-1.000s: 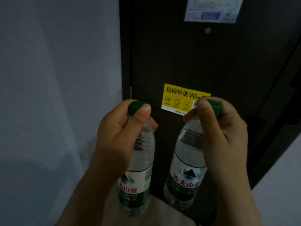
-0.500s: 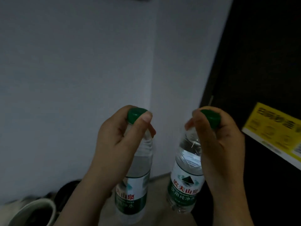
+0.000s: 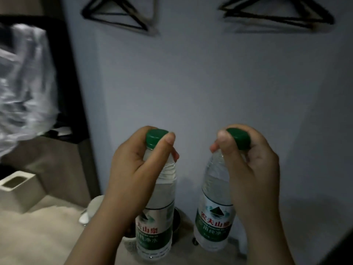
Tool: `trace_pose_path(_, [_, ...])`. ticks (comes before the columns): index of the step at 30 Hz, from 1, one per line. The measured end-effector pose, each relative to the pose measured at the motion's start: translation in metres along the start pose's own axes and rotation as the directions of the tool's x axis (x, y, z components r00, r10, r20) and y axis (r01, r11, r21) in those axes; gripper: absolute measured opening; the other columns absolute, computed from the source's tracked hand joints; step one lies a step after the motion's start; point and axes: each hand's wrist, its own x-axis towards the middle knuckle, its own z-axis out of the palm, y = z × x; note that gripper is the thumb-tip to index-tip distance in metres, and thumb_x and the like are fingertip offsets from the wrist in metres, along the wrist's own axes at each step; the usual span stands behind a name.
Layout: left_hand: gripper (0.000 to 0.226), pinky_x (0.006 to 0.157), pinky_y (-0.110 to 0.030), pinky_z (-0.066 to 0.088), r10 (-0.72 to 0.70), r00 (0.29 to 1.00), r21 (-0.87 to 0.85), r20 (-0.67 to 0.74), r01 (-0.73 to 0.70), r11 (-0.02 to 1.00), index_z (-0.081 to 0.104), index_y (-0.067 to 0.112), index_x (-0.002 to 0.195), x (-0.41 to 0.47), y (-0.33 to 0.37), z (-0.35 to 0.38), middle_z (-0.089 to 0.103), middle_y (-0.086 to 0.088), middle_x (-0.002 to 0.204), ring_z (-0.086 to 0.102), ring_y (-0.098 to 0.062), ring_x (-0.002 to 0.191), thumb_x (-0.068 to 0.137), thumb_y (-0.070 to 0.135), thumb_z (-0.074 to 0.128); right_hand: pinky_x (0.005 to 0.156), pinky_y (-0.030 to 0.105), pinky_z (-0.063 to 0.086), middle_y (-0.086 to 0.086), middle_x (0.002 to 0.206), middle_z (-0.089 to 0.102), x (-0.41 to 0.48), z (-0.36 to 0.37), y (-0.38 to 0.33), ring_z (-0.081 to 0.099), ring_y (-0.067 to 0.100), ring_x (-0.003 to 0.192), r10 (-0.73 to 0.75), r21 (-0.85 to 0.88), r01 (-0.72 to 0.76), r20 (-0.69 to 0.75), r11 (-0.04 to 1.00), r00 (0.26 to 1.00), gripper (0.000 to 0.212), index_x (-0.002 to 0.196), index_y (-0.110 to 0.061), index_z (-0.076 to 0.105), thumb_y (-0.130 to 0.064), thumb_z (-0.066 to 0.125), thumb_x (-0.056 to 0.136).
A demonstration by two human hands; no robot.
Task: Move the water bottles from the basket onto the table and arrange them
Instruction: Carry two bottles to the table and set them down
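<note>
Green-capped pair: left bottle [image 3: 155,217] gripped in left hand [image 3: 136,169], right bottle [image 3: 214,213] in right hand [image 3: 251,169].

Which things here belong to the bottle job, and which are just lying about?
Job:
left bottle, held in left hand
right bottle, held in right hand
table

Lying about:
left hanger
right hanger
white box
plastic bag

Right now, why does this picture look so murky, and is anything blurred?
Head view: the lighting is dim and grey; the pale plastic bag at left is smeared by motion blur; the black hangers up top look soft; the left water bottle and right water bottle show readable labels.
</note>
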Motion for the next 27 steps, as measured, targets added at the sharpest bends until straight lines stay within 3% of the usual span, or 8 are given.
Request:
trace_pose_path(9, [0.035, 0.073, -0.032, 0.049, 0.004, 0.968, 0.17, -0.25, 0.04, 0.985, 0.064, 0.02, 0.069, -0.023, -0.003, -0.189, 0.068, 0.001, 0.073, 0.064, -0.013, 0.073, 0.085, 0.048, 0.049, 0.064, 0.006, 0.044, -0.009, 0.075, 0.068, -0.044, 0.17, -0.069, 0.064, 0.003, 0.072, -0.031, 0.249, -0.019, 0.196, 0.968, 0.98, 0.023, 0.084, -0.027, 0.061, -0.049, 0.054, 0.082])
trace_pose_path(16, [0.035, 0.069, -0.03, 0.051, 0.01, 0.922, 0.299, -0.387, 0.115, 0.947, 0.065, 0.015, 0.073, -0.055, -0.006, -0.327, 0.068, -0.001, 0.073, 0.065, -0.014, 0.072, 0.085, 0.045, 0.05, 0.065, 0.006, 0.044, -0.006, 0.074, 0.069, -0.095, 0.294, -0.122, 0.064, 0.006, 0.071, -0.074, 0.412, -0.072, 0.327, 0.908, 0.942, 0.023, 0.083, -0.022, 0.062, -0.044, 0.055, 0.086])
trace_pose_path(20, [0.031, 0.066, -0.021, 0.05, 0.015, 0.884, 0.348, -0.468, 0.169, 0.922, 0.065, 0.02, 0.073, -0.066, -0.016, -0.387, 0.068, 0.004, 0.073, 0.064, -0.009, 0.071, 0.085, 0.045, 0.05, 0.062, 0.006, 0.043, -0.008, 0.074, 0.069, -0.114, 0.357, -0.142, 0.06, 0.0, 0.063, -0.088, 0.453, -0.118, 0.41, 0.884, 0.908, 0.024, 0.085, -0.019, 0.063, -0.042, 0.057, 0.088])
trace_pose_path(27, [0.033, 0.061, -0.009, 0.045, 0.016, 0.808, 0.402, -0.589, 0.275, 0.873, 0.063, 0.024, 0.073, -0.067, -0.055, -0.464, 0.068, 0.01, 0.073, 0.064, -0.005, 0.07, 0.086, 0.05, 0.047, 0.067, 0.009, 0.047, -0.006, 0.079, 0.07, -0.128, 0.459, -0.15, 0.066, 0.007, 0.075, -0.118, 0.501, -0.182, 0.51, 0.846, 0.852, 0.023, 0.087, -0.029, 0.064, -0.05, 0.056, 0.084])
